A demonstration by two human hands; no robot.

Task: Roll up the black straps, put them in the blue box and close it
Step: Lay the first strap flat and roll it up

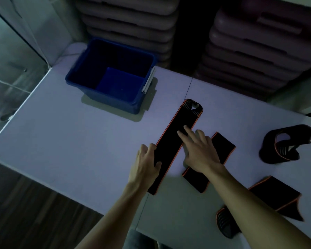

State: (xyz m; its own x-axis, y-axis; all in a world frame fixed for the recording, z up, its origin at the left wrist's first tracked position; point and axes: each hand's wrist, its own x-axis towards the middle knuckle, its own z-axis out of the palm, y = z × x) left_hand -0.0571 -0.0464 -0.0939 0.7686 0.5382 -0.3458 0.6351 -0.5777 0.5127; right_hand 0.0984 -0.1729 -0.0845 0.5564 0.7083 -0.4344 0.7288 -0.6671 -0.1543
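The room is dim, and a pale folding table [70, 150] fills the middle of the view, with stacks of moulded grey trays [250, 42] lined up behind its far edge. On the far left part of the table stands the blue box [90, 94], open and with nothing visible inside; a grey handle [148, 79] hangs on its right rim. No lid can be made out.

A long black strap [171, 148] with orange edging lies flat near the middle, running from the near edge toward the far right. The left hand [145, 168] grips its left edge, thumb on top. The right hand [199, 151] lies flat and open, fingers spread, pressing the strap; it also covers part of a second strap [221, 150] just to the right. A third strap [276, 196] at the near right is partly hidden by the right forearm. Far right, a loosely curled strap [284, 146] sits apart, blurred at the picture's edge.
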